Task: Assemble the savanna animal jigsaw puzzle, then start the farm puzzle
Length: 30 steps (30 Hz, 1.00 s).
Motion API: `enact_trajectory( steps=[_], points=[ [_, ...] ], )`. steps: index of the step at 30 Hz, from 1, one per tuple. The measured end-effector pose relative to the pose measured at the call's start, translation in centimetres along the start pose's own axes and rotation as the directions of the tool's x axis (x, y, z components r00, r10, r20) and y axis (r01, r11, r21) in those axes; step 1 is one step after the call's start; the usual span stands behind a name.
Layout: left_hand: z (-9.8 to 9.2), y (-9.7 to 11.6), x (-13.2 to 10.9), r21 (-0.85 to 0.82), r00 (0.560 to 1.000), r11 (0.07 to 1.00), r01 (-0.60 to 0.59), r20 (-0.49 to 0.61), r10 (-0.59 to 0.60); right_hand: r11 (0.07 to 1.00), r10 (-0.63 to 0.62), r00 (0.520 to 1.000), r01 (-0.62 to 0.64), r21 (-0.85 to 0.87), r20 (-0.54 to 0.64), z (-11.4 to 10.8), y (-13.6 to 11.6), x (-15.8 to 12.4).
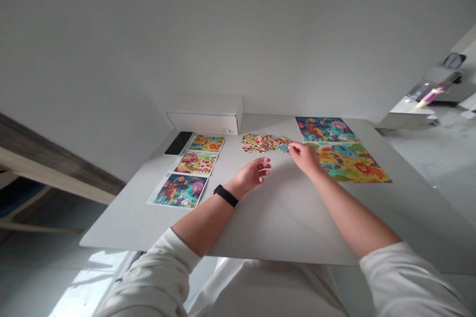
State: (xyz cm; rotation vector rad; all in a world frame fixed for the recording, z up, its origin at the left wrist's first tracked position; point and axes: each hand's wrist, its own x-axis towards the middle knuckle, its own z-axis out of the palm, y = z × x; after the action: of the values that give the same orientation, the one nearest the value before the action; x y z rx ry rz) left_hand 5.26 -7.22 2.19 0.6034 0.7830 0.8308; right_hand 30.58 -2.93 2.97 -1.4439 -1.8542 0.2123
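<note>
A heap of loose jigsaw puzzle pieces (260, 142) lies toward the back of the white table. At the heap's right end, my right hand (304, 156) pinches a light-blue puzzle piece (283, 148) between thumb and fingers. My left hand (254, 174), with a black band on its wrist, is just in front of the heap. Its fingers are loosely curled and apart, with nothing in them. To the right are two assembled puzzles: a dark-blue one (325, 129) behind and a yellow one with a lion (357, 163) nearer, partly behind my right hand.
Three picture cards, showing a yellow scene (207, 143), a barn (196, 163) and a dark-blue scene (182, 190), lie in a row at left. A black phone (179, 143) is beside them. A white box (204, 121) stands at the back against the wall.
</note>
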Motion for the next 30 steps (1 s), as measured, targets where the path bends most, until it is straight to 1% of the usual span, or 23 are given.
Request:
enact_trajectory(
  steps=[2,4,6,8,9,11,13,16,19,21,23,26,30],
  points=[
    [0.5,-0.8,-0.3,0.060,0.999,0.998,0.022,0.042,-0.024,0.994,-0.035,0.999,0.032,0.109,0.028,-0.1,-1.6,-2.3],
    [0.9,-1.5,-0.5,0.128,0.999,0.992,0.005,0.047,-0.011,0.984,-0.064,0.996,0.053,0.172,0.060,0.1,-3.1,-4.3],
    [1.1,-2.0,-0.6,0.180,0.999,0.983,-0.039,0.006,0.038,0.973,-0.109,0.991,0.090,0.211,0.077,0.5,-3.9,-5.8],
    [1.1,-2.2,-0.6,0.211,0.994,0.974,-0.080,-0.054,0.094,0.959,-0.151,0.985,0.126,0.254,0.080,1.0,-4.2,-6.7],
    [1.0,-2.2,-0.6,0.228,0.989,0.969,-0.100,-0.081,0.121,0.953,-0.152,0.986,0.126,0.277,0.074,1.2,-4.2,-6.9],
    [0.9,-2.2,-0.5,0.281,0.978,0.950,-0.139,-0.113,0.176,0.944,-0.095,0.994,0.073,0.321,0.053,1.7,-3.9,-7.2],
    [0.9,-2.2,-0.4,0.357,0.966,0.917,-0.176,-0.116,0.230,0.930,0.018,0.999,-0.035,0.366,0.049,2.3,-3.4,-7.2],
    [1.0,-2.3,-0.4,0.452,0.963,0.871,-0.190,-0.087,0.256,0.863,0.163,0.978,-0.204,0.463,0.129,3.0,-3.0,-7.1],
    [1.1,-2.4,-0.4,0.489,0.964,0.851,-0.190,-0.071,0.256,0.763,0.233,0.949,-0.313,0.566,0.210,3.2,-2.8,-6.9],
    [1.2,-2.4,-0.5,0.482,0.959,0.853,-0.199,-0.084,0.270,0.717,0.261,0.939,-0.345,0.606,0.226,3.2,-2.8,-6.8],
    [1.2,-2.4,-0.5,0.471,0.952,0.858,-0.208,-0.104,0.288,0.694,0.276,0.931,-0.364,0.622,0.237,3.1,-2.8,-6.7],
    [1.2,-2.2,-0.5,0.465,0.947,0.859,-0.212,-0.120,0.299,0.686,0.277,0.927,-0.375,0.623,0.253,3.0,-2.7,-6.7],
    [1.1,-2.1,-0.6,0.460,0.947,0.863,-0.208,-0.126,0.296,0.702,0.281,0.924,-0.381,0.601,0.258,3.0,-2.5,-6.8]
  ],
)
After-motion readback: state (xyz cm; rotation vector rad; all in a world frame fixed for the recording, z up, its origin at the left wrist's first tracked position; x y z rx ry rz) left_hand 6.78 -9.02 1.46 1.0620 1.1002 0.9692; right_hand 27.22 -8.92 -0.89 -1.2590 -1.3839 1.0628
